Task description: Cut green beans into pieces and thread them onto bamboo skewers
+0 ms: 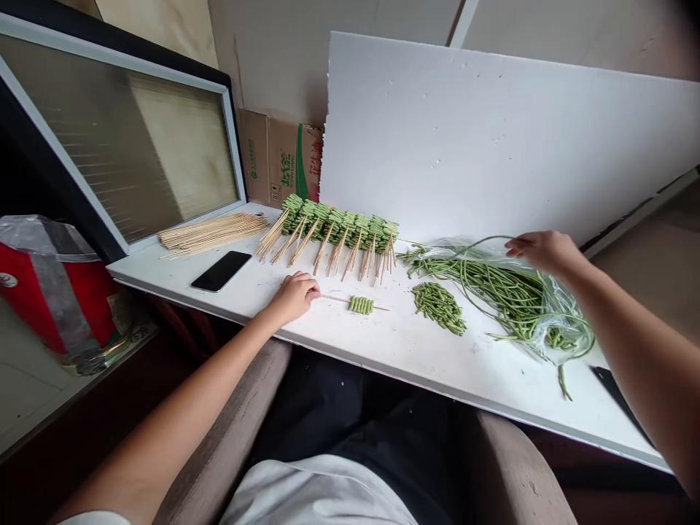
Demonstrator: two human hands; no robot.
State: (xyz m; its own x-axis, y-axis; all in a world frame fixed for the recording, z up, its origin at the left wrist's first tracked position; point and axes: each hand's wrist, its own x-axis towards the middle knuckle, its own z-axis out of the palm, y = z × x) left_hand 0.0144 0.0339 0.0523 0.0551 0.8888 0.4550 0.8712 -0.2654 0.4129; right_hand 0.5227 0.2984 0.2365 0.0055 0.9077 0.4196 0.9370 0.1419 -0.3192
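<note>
My left hand [295, 295] rests on the white board, fingers curled round the blunt end of a bamboo skewer [355, 302] that carries several short green bean pieces. My right hand [541, 249] hovers over a heap of long green beans [492, 288] lying on a clear plastic bag, fingers bent and pinching one long bean that arcs up from the heap. A small pile of cut bean pieces [438, 306] lies between the skewer and the long beans. Behind my left hand runs a row of finished bean skewers [333, 233].
A bundle of bare bamboo skewers [213, 232] and a black phone [222, 270] lie on the white board [383, 350] at the left. A cardboard box [278, 157] and a white foam sheet [492, 138] stand behind. A red container [49, 292] sits at far left, a dark object [617, 394] at right.
</note>
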